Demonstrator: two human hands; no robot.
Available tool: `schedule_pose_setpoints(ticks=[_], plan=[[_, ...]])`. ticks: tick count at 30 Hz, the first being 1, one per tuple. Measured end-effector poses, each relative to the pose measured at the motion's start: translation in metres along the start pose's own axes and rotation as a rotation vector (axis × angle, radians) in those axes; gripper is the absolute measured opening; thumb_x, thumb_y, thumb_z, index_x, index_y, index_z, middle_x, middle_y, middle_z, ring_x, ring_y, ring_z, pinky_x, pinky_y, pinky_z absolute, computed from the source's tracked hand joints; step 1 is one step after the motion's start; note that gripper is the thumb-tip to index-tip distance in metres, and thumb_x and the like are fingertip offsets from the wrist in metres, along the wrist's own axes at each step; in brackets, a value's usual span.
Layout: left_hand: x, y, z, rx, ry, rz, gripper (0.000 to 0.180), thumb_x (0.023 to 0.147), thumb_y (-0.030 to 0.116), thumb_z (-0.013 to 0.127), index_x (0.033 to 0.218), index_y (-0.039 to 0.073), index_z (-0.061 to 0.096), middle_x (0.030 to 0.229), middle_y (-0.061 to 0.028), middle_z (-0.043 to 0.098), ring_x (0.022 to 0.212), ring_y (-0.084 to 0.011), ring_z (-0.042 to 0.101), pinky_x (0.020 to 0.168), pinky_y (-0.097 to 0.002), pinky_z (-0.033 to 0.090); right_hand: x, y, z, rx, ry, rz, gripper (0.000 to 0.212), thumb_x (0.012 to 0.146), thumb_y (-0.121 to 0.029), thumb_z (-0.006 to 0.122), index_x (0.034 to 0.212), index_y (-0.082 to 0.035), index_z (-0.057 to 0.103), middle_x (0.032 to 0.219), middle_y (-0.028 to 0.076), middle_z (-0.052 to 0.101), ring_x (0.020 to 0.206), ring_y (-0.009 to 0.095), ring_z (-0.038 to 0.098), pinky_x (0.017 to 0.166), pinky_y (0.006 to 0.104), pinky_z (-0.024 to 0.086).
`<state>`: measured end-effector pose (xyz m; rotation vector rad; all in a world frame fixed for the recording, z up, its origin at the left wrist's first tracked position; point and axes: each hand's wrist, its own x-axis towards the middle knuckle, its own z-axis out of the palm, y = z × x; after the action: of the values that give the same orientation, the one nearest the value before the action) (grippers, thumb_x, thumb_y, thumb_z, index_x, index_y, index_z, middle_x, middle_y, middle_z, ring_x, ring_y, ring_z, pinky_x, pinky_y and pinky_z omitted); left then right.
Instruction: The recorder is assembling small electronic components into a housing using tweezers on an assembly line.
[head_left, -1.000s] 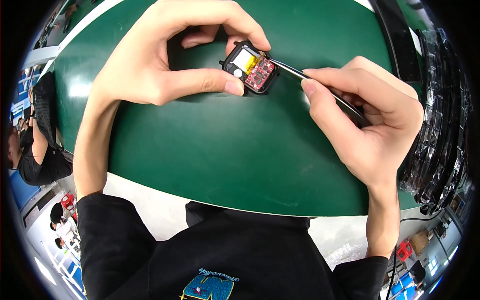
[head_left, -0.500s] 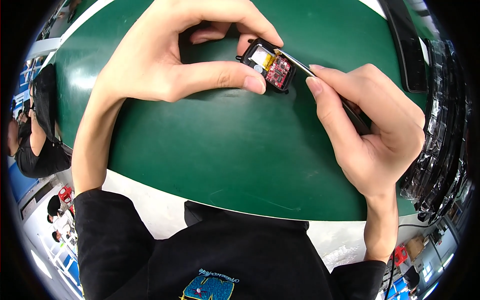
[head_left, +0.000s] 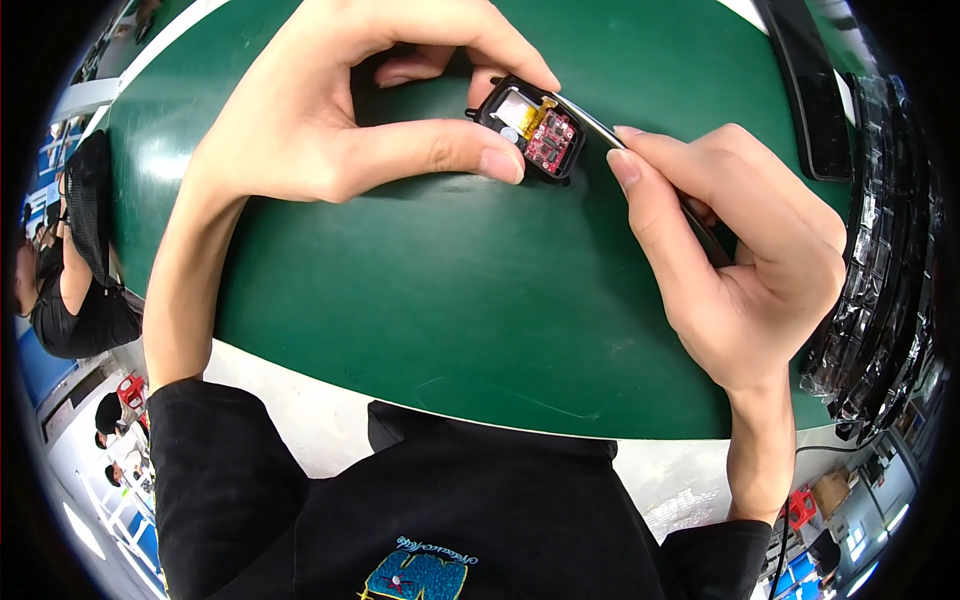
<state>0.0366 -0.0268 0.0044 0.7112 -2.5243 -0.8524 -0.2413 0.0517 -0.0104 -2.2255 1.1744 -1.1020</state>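
Between the thumb and fingers of my left hand [head_left: 310,135], an opened black watch case [head_left: 569,172] is gripped above the green tabletop. Inside it show a red circuit board [head_left: 551,142], a silvery rectangular part [head_left: 515,108] and a yellow flex strip [head_left: 547,104]. My right hand [head_left: 755,250] is closed in a pinch around slim metal tweezers [head_left: 592,121]. Their tip meets the case's upper edge, near the flex strip and my left index fingertip. Whether the tip grips anything is too small to tell.
The green table [head_left: 420,310] curves along a pale edge in front of me. A long black flat object [head_left: 812,95] lies at the far right. Beside the right edge are stacked black, shiny plastic trays [head_left: 868,270]. Another person in black [head_left: 85,320] sits at the left.
The watch case and my left hand have shifted slightly left. My right hand has moved a little up and left with the tweezers, whose tip stays at the case's upper edge.
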Motion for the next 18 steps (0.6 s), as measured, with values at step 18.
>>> schedule_pose_setpoints(ticks=[18], plan=[[0.0014,0.0008,0.0010,-0.007,0.010,0.005,0.055,0.072,0.022,0.099,0.122,0.004,0.084,0.097,-0.0048,0.078,0.077,-0.0137,0.054,0.068,-0.0302,0.036,-0.0062,-0.0027,0.0058,-0.075,0.026,-0.102,0.019,0.086,0.013,0.085,0.104,0.006,0.084,0.071,0.006,0.066,0.056,0.011,0.055,0.051,0.0262,0.039]])
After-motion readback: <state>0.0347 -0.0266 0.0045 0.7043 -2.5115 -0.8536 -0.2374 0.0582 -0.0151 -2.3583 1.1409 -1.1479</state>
